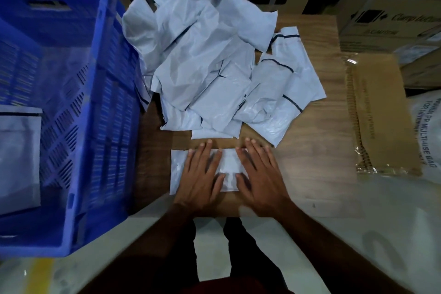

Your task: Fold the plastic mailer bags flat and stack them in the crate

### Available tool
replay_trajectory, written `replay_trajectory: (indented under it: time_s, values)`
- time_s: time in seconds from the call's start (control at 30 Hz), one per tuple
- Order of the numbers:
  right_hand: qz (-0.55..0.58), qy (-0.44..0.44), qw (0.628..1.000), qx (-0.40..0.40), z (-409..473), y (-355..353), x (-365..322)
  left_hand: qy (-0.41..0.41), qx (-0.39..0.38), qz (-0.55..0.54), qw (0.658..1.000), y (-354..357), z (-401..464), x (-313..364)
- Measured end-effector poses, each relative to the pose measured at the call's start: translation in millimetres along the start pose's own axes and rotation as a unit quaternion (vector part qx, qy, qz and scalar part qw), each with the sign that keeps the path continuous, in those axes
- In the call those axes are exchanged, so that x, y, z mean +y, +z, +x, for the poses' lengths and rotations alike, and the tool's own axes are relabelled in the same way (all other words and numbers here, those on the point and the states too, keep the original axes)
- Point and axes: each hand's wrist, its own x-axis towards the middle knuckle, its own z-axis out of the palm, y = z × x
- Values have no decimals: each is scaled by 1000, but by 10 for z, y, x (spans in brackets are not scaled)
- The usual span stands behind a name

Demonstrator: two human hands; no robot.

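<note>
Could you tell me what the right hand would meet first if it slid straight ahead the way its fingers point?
Probably the nearest loose bag at the front edge of the pile, just past a strip of bare table beyond the right hand.

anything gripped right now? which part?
Nothing gripped. Left hand and right hand lie open, palms down, pressing the folded mailer bag flat on the table, across its middle.

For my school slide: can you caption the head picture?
Both hands press a mailer flat beside the crate.
</note>
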Motion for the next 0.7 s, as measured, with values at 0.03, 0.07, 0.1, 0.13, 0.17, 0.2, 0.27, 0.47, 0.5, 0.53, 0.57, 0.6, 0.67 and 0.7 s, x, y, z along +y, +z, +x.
replay_trajectory:
  time_s: [0.03, 0.07, 0.1, 0.13, 0.17, 0.2, 0.27, 0.47, 0.5, 0.53, 0.57, 0.6, 0.67, 0.7]
  values:
    - [6, -3, 1000, -14, -19, -2, 46, 13, -15, 4, 1000, 31, 31, 1]
    - [14, -10, 1000, -23, -21, 14, 74, 18, -24, 8, 1000, 56, 49, -8]
    - [19, -15, 999, -28, -12, 39, 95, 19, -27, 11, 999, 77, 60, -17]
    - [21, -16, 999, -29, -6, 63, 108, 17, -25, 11, 999, 91, 63, -22]
    - [19, -17, 999, -27, -6, 91, 120, 15, -21, 11, 1000, 97, 59, -23]
    - [14, -19, 999, -25, -8, 121, 134, 13, -19, 10, 1000, 101, 54, -20]
    - [5, -22, 999, -25, -14, 162, 163, 10, -23, 12, 1000, 103, 69, -6]
    - [-7, -101, 995, -28, 22, 38, 169, -4, -37, 35, 999, -98, 57, -7]
    - [-10, -146, 989, -39, 65, -23, 177, -13, -26, 33, 999, -180, 22, -18]
    - [-17, -193, 980, -54, 130, -71, 188, -16, -14, 26, 999, -264, -24, -30]
    - [-24, -239, 968, -74, 216, -113, 194, -10, -5, 18, 1000, -339, -79, -47]
    - [-29, -282, 954, -101, 316, -133, 183, -1, 2, 14, 1000, -406, -148, -71]
    - [-31, -338, 927, -161, 500, -123, 139, 3, 7, 22, 1000, -516, -275, -129]
    - [-24, -349, 919, -183, 573, -100, 122, -8, 5, 31, 999, -552, -317, -153]
